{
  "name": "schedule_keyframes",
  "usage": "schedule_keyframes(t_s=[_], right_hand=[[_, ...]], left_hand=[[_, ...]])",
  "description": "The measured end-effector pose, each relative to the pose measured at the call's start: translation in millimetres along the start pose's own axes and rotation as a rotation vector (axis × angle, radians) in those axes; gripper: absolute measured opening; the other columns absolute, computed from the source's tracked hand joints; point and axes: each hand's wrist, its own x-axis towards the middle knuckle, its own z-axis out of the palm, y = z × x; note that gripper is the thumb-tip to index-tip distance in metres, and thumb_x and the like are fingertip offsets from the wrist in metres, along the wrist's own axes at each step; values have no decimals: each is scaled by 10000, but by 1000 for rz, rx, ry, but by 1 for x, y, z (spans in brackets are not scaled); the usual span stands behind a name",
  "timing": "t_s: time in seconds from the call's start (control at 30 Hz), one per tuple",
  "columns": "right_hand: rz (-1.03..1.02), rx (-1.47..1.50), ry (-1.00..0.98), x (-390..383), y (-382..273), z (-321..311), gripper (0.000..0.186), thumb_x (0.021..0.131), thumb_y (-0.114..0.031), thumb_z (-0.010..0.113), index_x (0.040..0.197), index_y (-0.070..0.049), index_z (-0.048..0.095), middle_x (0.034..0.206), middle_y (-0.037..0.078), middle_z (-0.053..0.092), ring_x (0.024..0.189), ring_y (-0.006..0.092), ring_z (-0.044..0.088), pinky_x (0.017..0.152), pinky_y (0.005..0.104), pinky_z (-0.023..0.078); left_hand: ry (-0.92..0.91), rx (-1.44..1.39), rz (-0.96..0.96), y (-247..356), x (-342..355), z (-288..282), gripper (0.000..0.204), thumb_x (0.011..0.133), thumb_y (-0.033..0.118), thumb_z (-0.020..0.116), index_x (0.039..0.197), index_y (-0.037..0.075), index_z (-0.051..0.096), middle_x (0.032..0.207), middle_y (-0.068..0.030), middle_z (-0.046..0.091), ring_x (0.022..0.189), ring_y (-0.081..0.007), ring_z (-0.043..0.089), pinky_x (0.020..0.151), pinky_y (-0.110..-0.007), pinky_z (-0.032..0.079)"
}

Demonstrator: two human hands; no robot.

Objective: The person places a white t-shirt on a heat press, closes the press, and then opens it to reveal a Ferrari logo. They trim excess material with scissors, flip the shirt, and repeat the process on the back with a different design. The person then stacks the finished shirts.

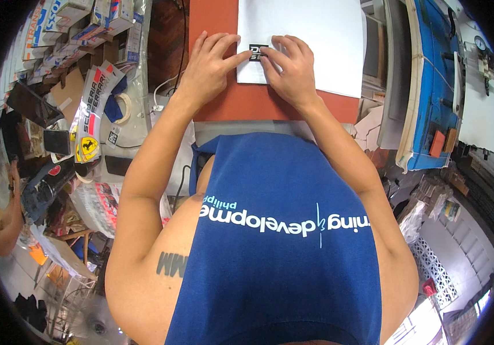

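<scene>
A small black square label [257,53] with white lettering lies flat on a white sheet [327,52], near the sheet's left edge. The sheet rests on a reddish-brown board [276,103]. My left hand [209,66] is on the left side with fingers spread, its thumb reaching to the label's left edge. From the right, my right hand [292,69] has its index fingertip at the label's right edge and its thumb lower on the sheet. Its other fingers are bent and touch the paper. Neither hand closes round anything.
Stacked boxes [74,26], a tape roll [121,108] and a printed sticker strip [93,109] crowd the left side. A blue-framed piece of equipment [431,86] stands at the right. Someone's arm [8,213] shows at far left. Navy cloth [281,270] covers my torso.
</scene>
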Motion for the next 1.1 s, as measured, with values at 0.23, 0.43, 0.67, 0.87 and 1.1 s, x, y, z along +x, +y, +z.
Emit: schedule_keyframes(t_s=[0.23, 0.43, 0.67, 0.87, 1.1], right_hand=[[29, 9, 11, -1, 3, 4, 192, 847, -202, 769, 1017, -113, 785, 1205, 103, 679, 1218, 330, 574, 1036, 486, 431], [43, 20, 23, 0, 4, 5, 190, 842, -212, 771, 1005, -113, 783, 1187, 97, 687, 1186, 333, 595, 1031, 486, 435], [40, 23, 55, 14, 3, -1, 174, 846, -207, 768, 987, -105, 777, 1174, 100, 696, 1164, 332, 603, 1006, 479, 457], [-193, 93, -11, 58, 15, 19, 161, 869, -197, 757, 1002, -110, 779, 1150, 91, 720, 1137, 303, 637, 973, 437, 509], [-245, 95, -110, 65, 22, 30, 182, 872, -224, 768, 1017, -116, 785, 1152, 58, 725, 1158, 282, 637, 987, 435, 507]], left_hand=[[63, -144, 69, -7, -8, 0, 422, 807, -54, 614, 1140, 152, 772, 1306, -68, 675, 1328, -297, 560, 1175, -524, 395], [36, -187, 99, -4, -17, -6, 322, 786, -56, 662, 1025, 117, 790, 1209, -60, 713, 1273, -297, 603, 1154, -505, 427], [125, -246, 39, 15, -16, -14, 280, 752, 134, 816, 1013, 104, 717, 1023, -49, 667, 1019, -260, 634, 921, -439, 484], [131, -109, 96, 27, -17, 0, 229, 782, 155, 811, 976, 76, 720, 960, -45, 669, 923, -241, 640, 841, -398, 510], [42, -78, 189, 24, -16, -7, 137, 825, 126, 776, 937, 57, 737, 940, -61, 684, 903, -246, 658, 847, -401, 519]])
